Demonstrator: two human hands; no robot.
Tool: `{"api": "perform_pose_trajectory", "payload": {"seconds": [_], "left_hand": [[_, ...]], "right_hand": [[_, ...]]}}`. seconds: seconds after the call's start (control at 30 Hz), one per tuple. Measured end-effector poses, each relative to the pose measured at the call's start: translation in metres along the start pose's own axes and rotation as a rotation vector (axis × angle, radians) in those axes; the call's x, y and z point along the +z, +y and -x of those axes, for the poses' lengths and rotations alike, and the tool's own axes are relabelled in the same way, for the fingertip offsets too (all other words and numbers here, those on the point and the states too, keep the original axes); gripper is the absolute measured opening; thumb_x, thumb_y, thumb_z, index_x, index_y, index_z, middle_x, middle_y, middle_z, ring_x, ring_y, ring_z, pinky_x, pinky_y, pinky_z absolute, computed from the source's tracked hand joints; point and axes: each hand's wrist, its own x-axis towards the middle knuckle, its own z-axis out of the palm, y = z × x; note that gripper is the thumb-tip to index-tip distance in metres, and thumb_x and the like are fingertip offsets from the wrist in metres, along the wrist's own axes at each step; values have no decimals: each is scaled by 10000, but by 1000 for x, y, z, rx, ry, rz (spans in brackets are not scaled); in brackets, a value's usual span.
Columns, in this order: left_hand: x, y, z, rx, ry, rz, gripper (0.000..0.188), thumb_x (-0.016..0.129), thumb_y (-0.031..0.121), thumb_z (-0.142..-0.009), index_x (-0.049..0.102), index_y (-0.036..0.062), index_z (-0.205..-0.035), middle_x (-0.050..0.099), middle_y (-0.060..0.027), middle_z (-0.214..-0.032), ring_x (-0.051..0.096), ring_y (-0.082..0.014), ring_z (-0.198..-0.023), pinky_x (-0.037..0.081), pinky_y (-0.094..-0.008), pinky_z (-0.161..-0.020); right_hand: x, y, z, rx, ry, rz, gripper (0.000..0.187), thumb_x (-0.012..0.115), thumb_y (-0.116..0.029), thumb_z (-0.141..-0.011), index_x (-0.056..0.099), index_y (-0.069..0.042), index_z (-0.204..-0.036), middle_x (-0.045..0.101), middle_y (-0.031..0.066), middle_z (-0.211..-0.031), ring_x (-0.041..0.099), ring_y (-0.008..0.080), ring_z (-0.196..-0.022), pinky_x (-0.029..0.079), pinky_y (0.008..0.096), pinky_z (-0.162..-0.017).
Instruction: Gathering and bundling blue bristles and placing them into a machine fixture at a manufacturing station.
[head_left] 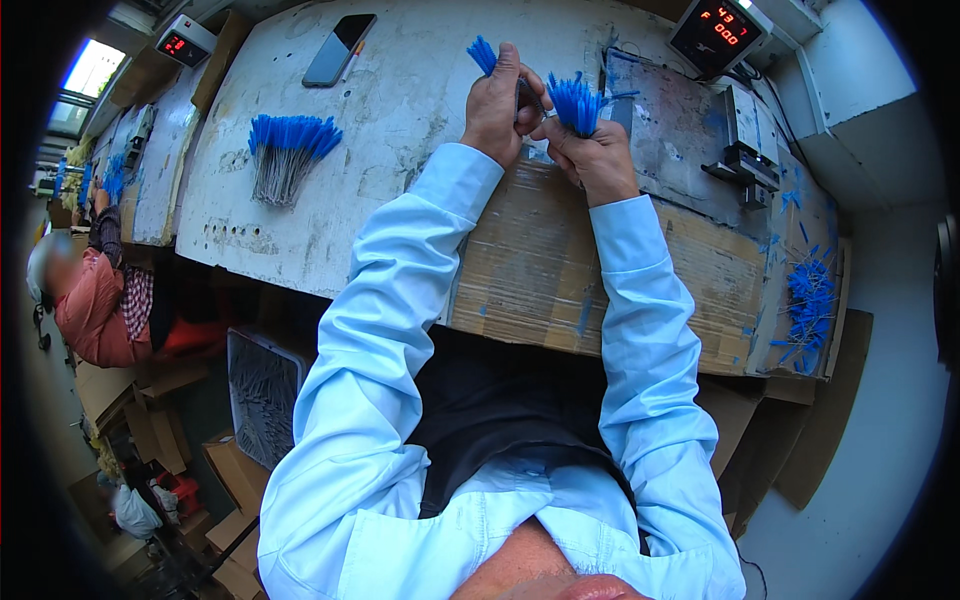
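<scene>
My left hand [496, 108] is closed round a small bundle of blue-tipped wires [482, 54], whose blue ends stick up above the fingers. Close beside it, my right hand [594, 160] grips a thicker bundle of blue-tipped wires [575, 106], tips up. The fingertips of the two hands nearly meet; a thin dark piece shows there, too small to name. On the worktable [390, 130] to the left lies a fanned pile of blue-tipped wires [290, 158], blue ends pointing away from me.
A phone [338, 52] and a pen [353, 60] lie at the back. Right of my hands stand a metal fixture [748, 150] and a red-digit display [715, 38]. Loose blue pieces [808, 300] fill the right corner. A crate [264, 390] sits below; a co-worker [100, 300] sits far left.
</scene>
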Motion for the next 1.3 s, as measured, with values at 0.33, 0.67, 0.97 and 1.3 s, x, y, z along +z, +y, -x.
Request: {"api": "perform_pose_trajectory", "payload": {"seconds": [0.33, 0.67, 0.97, 1.3], "left_hand": [[5, -7, -1, 217, 114, -43, 611, 447, 665, -954, 515, 112, -703, 555, -21, -610, 464, -90, -454, 351, -226, -369], [11, -7, 2, 304, 174, -116, 573, 447, 595, -986, 439, 121, -665, 478, -31, -556, 455, -127, -462, 391, -257, -413], [7, -10, -5, 385, 204, -92, 638, 458, 635, -965, 468, 110, -603, 505, -30, -518, 467, -118, -423, 351, -252, -379], [4, -10, -6, 511, 208, -266, 629, 439, 628, -978, 502, 114, -621, 515, -23, -526, 501, -115, -457, 384, -237, -440]], "right_hand": [[12, 3, 4, 103, -38, -139, 207, 646, -232, -975, 700, -46, -902, 544, -9, -597, 452, 66, -464, 311, 211, -417], [15, 8, 4, 127, -47, -291, 234, 624, -215, -985, 684, -28, -857, 580, 26, -596, 450, 95, -420, 314, 230, -382], [15, 9, 3, 142, -38, -300, 214, 637, -211, -976, 682, -22, -886, 601, 22, -628, 482, 86, -455, 326, 225, -395], [17, 7, 5, 107, 2, -223, 152, 705, -190, -931, 690, -39, -912, 619, 17, -649, 492, 65, -464, 335, 203, -405]]}}
